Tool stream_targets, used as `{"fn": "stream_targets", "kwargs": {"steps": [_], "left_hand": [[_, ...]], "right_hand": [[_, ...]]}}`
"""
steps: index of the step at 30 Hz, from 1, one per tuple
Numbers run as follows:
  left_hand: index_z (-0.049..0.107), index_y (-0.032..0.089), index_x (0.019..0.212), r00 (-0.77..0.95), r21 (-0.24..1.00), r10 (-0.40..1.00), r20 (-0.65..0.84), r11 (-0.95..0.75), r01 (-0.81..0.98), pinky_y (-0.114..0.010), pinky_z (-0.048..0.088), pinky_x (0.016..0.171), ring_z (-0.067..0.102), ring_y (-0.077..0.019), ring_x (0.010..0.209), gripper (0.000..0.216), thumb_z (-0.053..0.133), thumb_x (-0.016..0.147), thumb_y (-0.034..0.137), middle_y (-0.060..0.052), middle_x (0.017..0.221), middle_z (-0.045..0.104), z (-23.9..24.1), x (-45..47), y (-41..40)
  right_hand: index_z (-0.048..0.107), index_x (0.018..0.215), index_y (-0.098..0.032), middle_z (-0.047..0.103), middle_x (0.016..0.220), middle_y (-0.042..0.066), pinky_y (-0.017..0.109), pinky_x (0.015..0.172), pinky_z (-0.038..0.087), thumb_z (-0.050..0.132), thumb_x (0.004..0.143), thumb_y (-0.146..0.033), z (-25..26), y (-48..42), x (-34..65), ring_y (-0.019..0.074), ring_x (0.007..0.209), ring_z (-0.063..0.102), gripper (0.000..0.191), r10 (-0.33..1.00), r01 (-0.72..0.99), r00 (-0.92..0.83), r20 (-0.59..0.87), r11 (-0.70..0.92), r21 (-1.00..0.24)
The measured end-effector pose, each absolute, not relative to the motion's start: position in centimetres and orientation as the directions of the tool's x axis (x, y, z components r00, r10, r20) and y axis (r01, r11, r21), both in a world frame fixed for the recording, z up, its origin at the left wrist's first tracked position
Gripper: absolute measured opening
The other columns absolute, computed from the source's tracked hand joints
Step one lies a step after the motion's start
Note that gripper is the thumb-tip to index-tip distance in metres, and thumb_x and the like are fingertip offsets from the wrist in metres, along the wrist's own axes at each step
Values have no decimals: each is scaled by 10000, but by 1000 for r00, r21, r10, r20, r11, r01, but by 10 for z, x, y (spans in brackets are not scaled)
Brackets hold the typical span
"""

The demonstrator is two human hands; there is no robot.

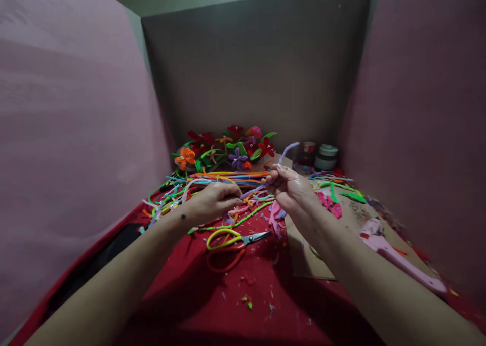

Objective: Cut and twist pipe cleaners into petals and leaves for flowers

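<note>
A lavender pipe cleaner [253,191] stretches between my two hands above the table. My left hand [218,200] pinches its lower left end between thumb and fingers. Farther up the stem, my right hand [290,186] grips it, and the free end curves up and to the right past the fingertips. Below the hands lies a pair of scissors [243,241] with one yellow and one red handle, blades pointing right. A green twisted pipe cleaner [254,213] and pink pieces [275,218] lie close by.
Fuzzy flowers [235,151] stand at the back, with bundled pipe cleaners [231,175] before them. Jars [326,157] stand at the back right. Cardboard [309,257] lies right, with a pink glue gun [398,257] beyond. Trimmings dot the red cloth [182,290]; panels enclose three sides.
</note>
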State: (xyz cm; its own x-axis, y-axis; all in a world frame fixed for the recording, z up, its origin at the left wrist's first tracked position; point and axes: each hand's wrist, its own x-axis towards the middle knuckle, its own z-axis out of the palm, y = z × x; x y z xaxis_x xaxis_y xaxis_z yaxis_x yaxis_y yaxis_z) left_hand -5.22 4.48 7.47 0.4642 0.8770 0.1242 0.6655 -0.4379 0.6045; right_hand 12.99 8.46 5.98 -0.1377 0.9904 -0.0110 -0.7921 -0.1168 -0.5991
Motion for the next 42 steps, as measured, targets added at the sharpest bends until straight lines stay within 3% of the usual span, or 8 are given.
{"fn": "stream_targets", "kwargs": {"steps": [3, 6, 14, 22, 27, 33, 42], "left_hand": [[532, 128, 771, 436, 749, 900, -9, -283, 600, -183, 350, 488, 430, -73, 510, 228, 495, 787, 352, 38, 580, 477, 77, -46, 29], [548, 127, 754, 389, 762, 918, -79, -196, 617, -175, 323, 472, 392, -64, 500, 235, 514, 775, 359, 43, 576, 454, 75, -42, 16], [569, 120, 774, 453, 695, 888, -80, -276, 664, -177, 300, 505, 362, -69, 556, 291, 492, 799, 399, 33, 621, 430, 60, -44, -4], [608, 133, 852, 536, 627, 839, -99, -366, 688, -171, 351, 561, 430, -92, 641, 316, 468, 824, 415, 0, 709, 518, 56, -45, -13], [593, 138, 837, 511, 661, 855, -87, -334, 671, -182, 352, 583, 423, -93, 655, 311, 455, 827, 417, 3, 721, 509, 55, -53, -10], [531, 133, 832, 424, 746, 897, -128, -195, 637, -170, 287, 501, 343, -67, 568, 271, 447, 834, 391, 31, 670, 426, 46, -60, -3], [547, 125, 745, 581, 593, 802, -142, -401, 699, -178, 287, 533, 356, -73, 580, 275, 426, 856, 344, 32, 622, 407, 49, -51, -4]], "right_hand": [[519, 663, -141, 481, 432, -41, 223, 505, 476, 438, 825, -72, 60, 77, 149, 77, 414, 485, 194, 986, -825, -150, -65, -162, -541], [499, 656, -149, 428, 426, -62, 184, 436, 416, 445, 825, -82, 58, 69, 163, 57, 375, 412, 190, 983, -841, -171, -71, -184, -509], [499, 672, -142, 431, 448, -53, 161, 382, 331, 434, 827, -88, 46, 64, 188, 51, 377, 383, 176, 994, -830, -102, -41, -108, -547], [516, 694, -146, 211, 331, -124, 159, 314, 112, 454, 814, -96, 38, 59, 193, 34, 293, 121, 144, 997, -777, -63, 35, -27, -629], [523, 727, -162, 190, 327, -135, 163, 312, 109, 482, 804, -130, 35, 63, 192, 40, 292, 102, 93, 996, -765, -85, 13, -57, -642], [510, 706, -176, 171, 320, -140, 161, 300, 119, 514, 810, -183, 32, 78, 192, 40, 276, 109, 104, 996, -789, -61, -60, -85, -608], [526, 677, -156, 180, 310, -129, 164, 289, 129, 461, 824, -119, 23, 91, 202, 40, 272, 117, 165, 997, -787, -19, -68, -57, -614]]}}
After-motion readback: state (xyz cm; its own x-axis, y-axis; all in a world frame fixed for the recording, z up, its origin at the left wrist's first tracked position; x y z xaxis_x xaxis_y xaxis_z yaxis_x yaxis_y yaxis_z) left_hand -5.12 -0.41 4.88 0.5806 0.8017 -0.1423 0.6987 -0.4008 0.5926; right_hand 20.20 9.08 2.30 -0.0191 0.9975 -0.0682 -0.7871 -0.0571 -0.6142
